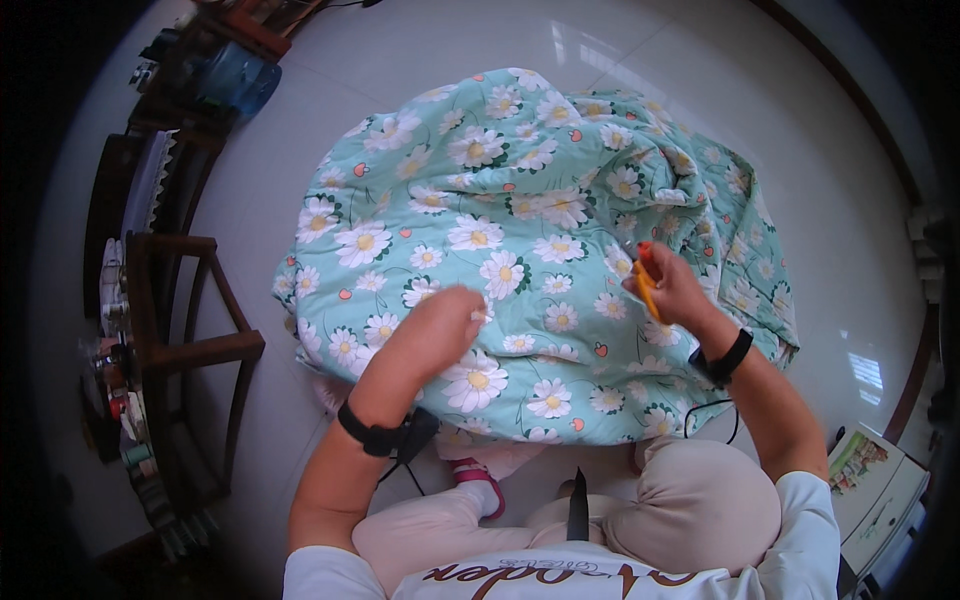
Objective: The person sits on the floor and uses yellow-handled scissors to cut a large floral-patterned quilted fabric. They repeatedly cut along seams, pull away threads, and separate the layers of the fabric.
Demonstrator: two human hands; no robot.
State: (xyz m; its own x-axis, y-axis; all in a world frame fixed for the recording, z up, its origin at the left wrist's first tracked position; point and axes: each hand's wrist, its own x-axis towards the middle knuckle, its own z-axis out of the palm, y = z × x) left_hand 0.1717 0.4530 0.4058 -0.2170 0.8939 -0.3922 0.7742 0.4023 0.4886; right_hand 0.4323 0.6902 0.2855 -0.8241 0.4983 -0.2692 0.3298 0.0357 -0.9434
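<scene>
A green quilt [555,285] printed with white daisies is heaped before me, wrinkled and folded over at its right side. My left hand [450,322] is above its near left part, fingers curled together with something small and pale at the fingertips, too small to make out. On the right, my right hand [671,285] grips the orange and red handles of a cutting tool [645,289], perhaps scissors; its metal tip points away from me, over the quilt. The fingers hide part of the tool. Both wrists wear black bands.
Dark wooden chair frames [199,352] stand at the left, near shelves of small items. A blue plastic water bottle [240,79] is at the upper left. A white cabinet [877,495] stands at the lower right. A black cable [712,409] lies by the quilt's near edge.
</scene>
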